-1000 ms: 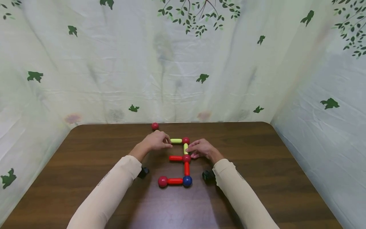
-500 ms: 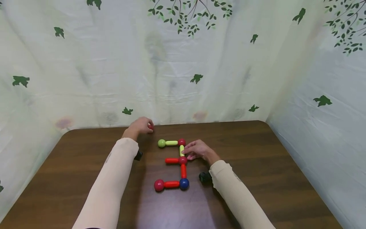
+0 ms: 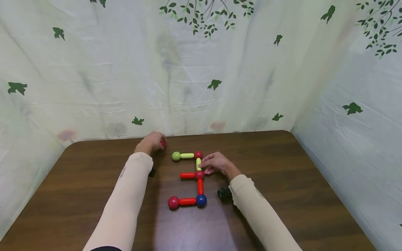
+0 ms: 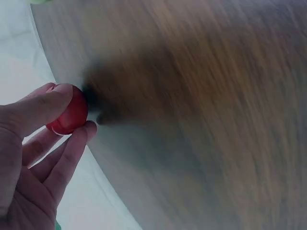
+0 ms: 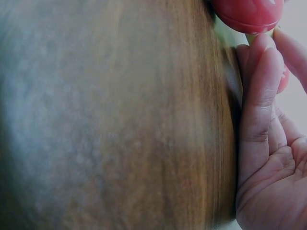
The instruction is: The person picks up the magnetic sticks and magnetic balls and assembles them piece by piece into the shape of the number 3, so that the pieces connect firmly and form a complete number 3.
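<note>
Near the table's back edge my left hand [image 3: 151, 142] grips a red ball [image 4: 74, 112] between thumb and fingers. My right hand [image 3: 218, 163] pinches an upright yellow-green rod [image 3: 198, 161] between an upper red ball [image 3: 198, 154] and a middle red ball [image 3: 199, 175]. A second yellow-green rod [image 3: 187, 156] runs left from the upper ball to a green ball [image 3: 176, 156]. From the middle ball, one red rod [image 3: 187, 176] points left with a bare end. Another red rod [image 3: 200, 187] leads down to a blue ball [image 3: 201, 200], which a bottom red rod [image 3: 187, 202] joins to a red ball [image 3: 173, 203].
The joined pieces lie on a brown wooden table [image 3: 282, 195]. A pale curtain [image 3: 132, 69] with leaf prints hangs behind the back edge and along both sides. A dark wrist camera [image 3: 224, 193] sits under the right wrist.
My left hand has left the upper yellow-green rod's end, where the green ball now shows. It has moved back and left and picked up the loose red ball. The right hand keeps its hold.
</note>
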`<state>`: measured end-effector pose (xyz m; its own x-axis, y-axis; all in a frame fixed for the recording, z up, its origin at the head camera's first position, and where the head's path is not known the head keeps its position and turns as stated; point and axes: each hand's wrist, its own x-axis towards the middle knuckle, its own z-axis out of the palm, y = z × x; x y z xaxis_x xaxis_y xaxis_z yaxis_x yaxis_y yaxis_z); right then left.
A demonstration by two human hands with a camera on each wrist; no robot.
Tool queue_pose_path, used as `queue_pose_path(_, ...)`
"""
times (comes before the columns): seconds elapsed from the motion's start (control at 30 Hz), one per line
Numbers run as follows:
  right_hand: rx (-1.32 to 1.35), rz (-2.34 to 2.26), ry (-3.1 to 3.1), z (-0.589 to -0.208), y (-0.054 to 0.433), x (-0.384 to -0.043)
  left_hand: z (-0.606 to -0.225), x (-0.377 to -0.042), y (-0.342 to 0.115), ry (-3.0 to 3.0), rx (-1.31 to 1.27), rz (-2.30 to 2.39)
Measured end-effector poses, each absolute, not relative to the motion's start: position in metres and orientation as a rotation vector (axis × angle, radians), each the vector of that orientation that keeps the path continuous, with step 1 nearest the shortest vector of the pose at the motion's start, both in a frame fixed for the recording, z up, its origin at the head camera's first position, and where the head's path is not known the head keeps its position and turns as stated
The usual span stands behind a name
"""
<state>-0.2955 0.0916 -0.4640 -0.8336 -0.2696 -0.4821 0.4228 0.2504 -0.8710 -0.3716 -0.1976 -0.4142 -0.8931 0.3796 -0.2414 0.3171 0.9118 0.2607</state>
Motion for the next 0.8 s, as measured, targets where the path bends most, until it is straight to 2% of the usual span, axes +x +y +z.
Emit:
queue_pose_path(0.3,0.132,-1.628,1.982,-0.462,0.090,-0.294,-0.416,-0.358,-0.208,2.761,0.442,0.477)
queue_pose_path(0.8,0.113,-1.616,2.008,-0.461,0.089,-0.294,-0.425,-0.311,-0.215,2.702,0.424,0.796)
